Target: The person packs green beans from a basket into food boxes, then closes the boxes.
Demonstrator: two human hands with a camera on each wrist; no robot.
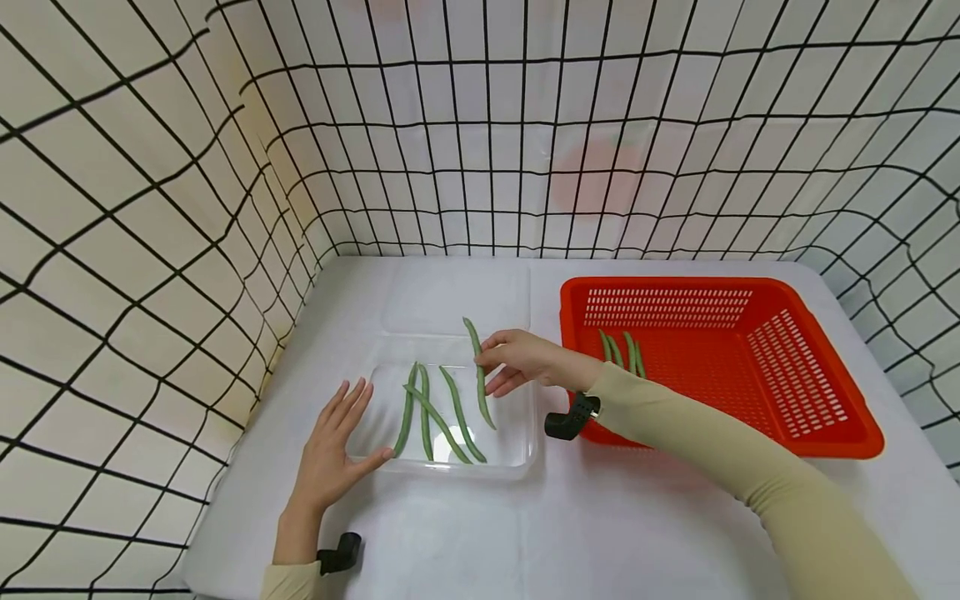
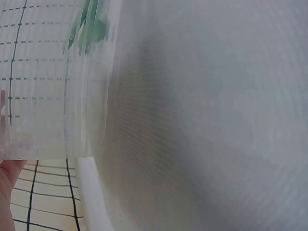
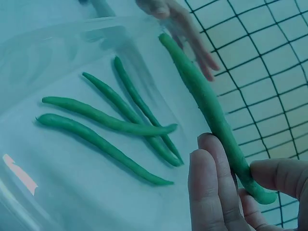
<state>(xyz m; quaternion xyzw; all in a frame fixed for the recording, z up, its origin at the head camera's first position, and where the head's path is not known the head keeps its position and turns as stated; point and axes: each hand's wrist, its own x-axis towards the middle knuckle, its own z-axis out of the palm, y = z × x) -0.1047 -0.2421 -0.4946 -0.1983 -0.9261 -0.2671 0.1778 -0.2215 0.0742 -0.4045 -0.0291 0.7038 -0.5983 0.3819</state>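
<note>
Taking the clear, rectangular plastic container (image 1: 487, 472) as the middle of the dial in the head view, the right hand (image 1: 517, 360) is at 2 o'clock, its thumb and fingertips pinching 1 long, slim, slightly curved green bean (image 1: 482, 392). That bean is over the container's 2-to-3 o'clock side, with its tip pointing towards 12 o'clock. Inside the container lie 4 more slender green beans (image 1: 458, 408); 1 of them crosses 2 others (the right wrist view shows the overlap best), and the remaining bean lies apart at their 3 o'clock side.

The left hand (image 1: 330, 450) is between 8 and 9 o'clock, its fingers straight, spread and grasping nothing. Its thumb tip is at the container's near rim, towards 7 o'clock; I cannot tell whether it presses there.

At 3 o'clock stands a red, slotted plastic basket (image 1: 712, 350), with a few green beans (image 1: 630, 350) at its 10 o'clock end, partly hidden by the right sleeve (image 1: 712, 433), which is beige. Everything rests on a white tabletop (image 1: 450, 542), with a black wire grid (image 1: 487, 150) rising at 12 o'clock.
</note>
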